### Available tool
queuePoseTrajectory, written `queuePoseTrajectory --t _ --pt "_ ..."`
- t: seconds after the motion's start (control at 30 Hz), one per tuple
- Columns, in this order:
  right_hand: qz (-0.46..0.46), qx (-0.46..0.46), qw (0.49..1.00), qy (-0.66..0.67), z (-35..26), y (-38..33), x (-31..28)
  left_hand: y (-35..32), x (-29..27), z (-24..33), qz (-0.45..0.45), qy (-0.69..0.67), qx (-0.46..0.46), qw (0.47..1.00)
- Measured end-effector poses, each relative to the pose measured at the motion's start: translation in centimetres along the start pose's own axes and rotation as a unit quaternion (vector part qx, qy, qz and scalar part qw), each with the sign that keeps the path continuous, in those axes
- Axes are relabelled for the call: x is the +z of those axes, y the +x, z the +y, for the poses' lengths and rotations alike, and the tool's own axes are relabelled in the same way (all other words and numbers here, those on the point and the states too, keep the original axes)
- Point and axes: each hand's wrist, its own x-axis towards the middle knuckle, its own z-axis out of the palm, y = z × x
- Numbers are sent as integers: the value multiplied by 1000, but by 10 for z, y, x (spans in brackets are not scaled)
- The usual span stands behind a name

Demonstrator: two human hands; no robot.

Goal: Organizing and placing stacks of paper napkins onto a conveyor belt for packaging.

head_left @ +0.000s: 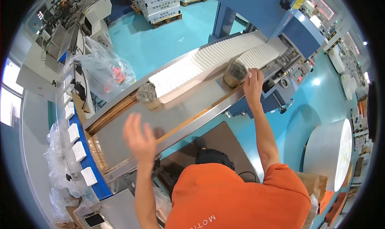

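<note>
Hands: right hand [253, 86] is stretched way out at about 1 o'clock from the orange-shirted torso, fingers resting on the near end of the right row of white folded paper sheets [262, 54]. Can't tell if they're pinched on a sheet or just pressing. Left hand [138, 139] is open, fingers spread, blurry, up in the air over the steel conveyor table [120, 139], holding nothing.

Stack position: long white row of folded paper sheets [208, 58] lies on the table at roughly 12 o'clock from the person.

Long axis: both rows run diagonally, from about 10 o'clock low up to 2 o'clock, toward the blue machine housing [260, 8].

Key relation: the long row's near end sits at about 1 o'clock from the left hand, well apart. The right hand is clearly the closer one to any paper, touching the short row.

Counts: two rows of white sheets. Two round brownish end blocks, one [234, 74] just beside the right hand and one [147, 94] at the long row's near end. Three small white packs [79, 151] along the blue rail at 9 o'clock.

Other stuff: big white paper roll [331, 153] at 3 o'clock, clear plastic bags [106, 70] at 10 o'clock.
</note>
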Motion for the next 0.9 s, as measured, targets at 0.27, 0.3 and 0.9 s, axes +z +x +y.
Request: queuePoseTrajectory --t 0.27,0.3,0.9 --pt "-2 -23 999 40 24 14 14 40 190 163 -239 -189 203 931" --pt "-7 -27 998 53 27 13 17 45 207 174 -228 -195 203 932" --pt "-46 400 756 517 -43 49 -40 74 149 183 -41 -372 -184 909"
